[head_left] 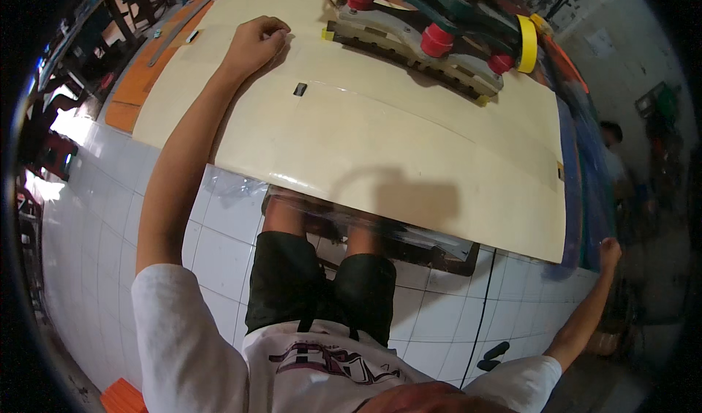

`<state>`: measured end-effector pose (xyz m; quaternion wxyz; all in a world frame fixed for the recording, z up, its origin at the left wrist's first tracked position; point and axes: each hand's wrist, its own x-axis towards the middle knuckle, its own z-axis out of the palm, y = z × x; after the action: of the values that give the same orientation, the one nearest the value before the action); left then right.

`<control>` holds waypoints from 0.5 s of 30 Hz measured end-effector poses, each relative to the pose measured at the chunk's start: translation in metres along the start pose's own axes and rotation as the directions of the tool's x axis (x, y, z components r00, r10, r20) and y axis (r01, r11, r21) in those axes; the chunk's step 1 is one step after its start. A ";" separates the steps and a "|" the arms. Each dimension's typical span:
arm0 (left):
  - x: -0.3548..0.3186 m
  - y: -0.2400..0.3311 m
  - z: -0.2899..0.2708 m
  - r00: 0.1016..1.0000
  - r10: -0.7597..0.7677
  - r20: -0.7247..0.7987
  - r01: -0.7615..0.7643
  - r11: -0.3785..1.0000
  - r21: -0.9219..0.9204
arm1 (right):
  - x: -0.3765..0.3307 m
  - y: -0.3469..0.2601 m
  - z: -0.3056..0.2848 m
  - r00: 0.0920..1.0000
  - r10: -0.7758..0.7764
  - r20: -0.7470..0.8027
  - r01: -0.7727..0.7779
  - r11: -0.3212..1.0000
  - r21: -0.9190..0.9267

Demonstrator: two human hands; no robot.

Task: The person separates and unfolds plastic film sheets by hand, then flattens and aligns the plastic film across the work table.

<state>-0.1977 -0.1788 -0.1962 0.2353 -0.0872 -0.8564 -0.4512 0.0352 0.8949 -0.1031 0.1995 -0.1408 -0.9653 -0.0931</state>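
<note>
Basically a big cream sheet (380, 135) covers most of the bench, glossy, w/ a clear film layer whose slack edge sags off the near side above the person's knees; it lies flat, probably so the surface can be worked over its full width. Under it an orange board (135, 84) shows at the left edge, and a blue layer (574, 171) peeks out along the right edge. At the far side sits a jig (424, 43) w/ red knobs, resting on the sheet, which looks like it helps weigh that end down. A yellow tape roll (528, 43) stands just beside the jig on its right. Left hand (256, 41) is at the far-left part of the sheet, fingers curled and pressed onto the surface, seemingly pinning or smoothing it. Right hand (609, 254) is at the near-right corner, closed around the blue edge, blurred, so exact grip unclear. Small dark tab (300, 89) lies on the sheet near the left forearm.
</note>
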 end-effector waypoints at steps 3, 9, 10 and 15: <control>-0.007 0.014 -0.021 1.000 -0.008 0.007 0.007 0.996 0.094 | -0.007 -0.100 0.025 0.994 0.097 0.047 -0.089 0.982 -0.165; -0.002 0.010 -0.004 0.999 0.035 0.011 -0.035 0.999 0.033 | 0.013 -0.061 -0.020 0.978 0.198 -0.065 -0.208 0.954 -0.216; -0.002 0.010 -0.006 1.000 0.028 0.013 -0.028 0.998 0.051 | 0.017 -0.061 -0.013 0.974 0.211 -0.082 -0.225 0.949 -0.222; -0.004 0.028 -0.010 1.000 -0.022 -0.018 0.025 0.989 0.147 | 0.039 -0.031 0.021 0.991 0.128 -0.046 -0.131 0.989 -0.071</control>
<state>-0.1814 -0.1704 -0.1732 0.2427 -0.0559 -0.8863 -0.3903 -0.0160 0.8801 -0.1100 0.2197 -0.2085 -0.9456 -0.1185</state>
